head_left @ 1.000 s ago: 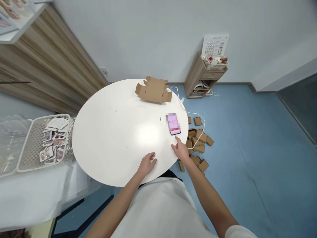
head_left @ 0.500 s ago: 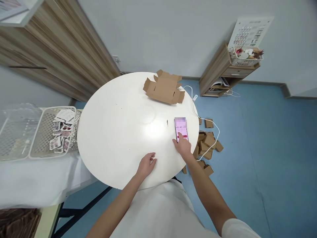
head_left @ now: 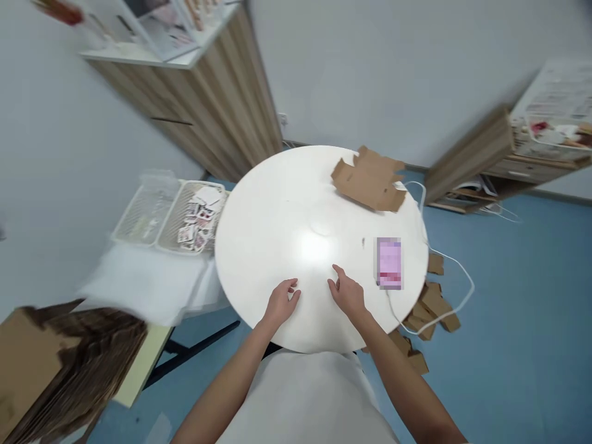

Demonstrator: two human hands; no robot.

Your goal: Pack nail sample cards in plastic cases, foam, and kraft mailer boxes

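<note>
My left hand (head_left: pixel 281 302) is over the near part of the round white table (head_left: pixel 263 246), fingers loosely curled and apart, holding nothing. To its right, my right hand (head_left: pixel 346 291) is also empty, with its index finger stretched out. A phone (head_left: pixel 389 264), its screen pink and blurred out, lies on the table right of my right hand, apart from it. At the table's far right rests an unfolded brown cardboard box blank (head_left: pixel 370 179), with its flaps sticking out.
White baskets (head_left: pixel 169 228) stand left of the table, one holding small printed packets. Stacked flat cardboard (head_left: pixel 78 364) sits at lower left. Small brown boxes (head_left: pixel 428 305) lie on the blue floor at right, near a white cable (head_left: pixel 467 271). Wooden cabinets (head_left: pixel 222 105) stand behind.
My right hand has come off the phone screen and moved left, nearer my left hand. The view has turned left, bringing more of the cardboard stack into sight.
</note>
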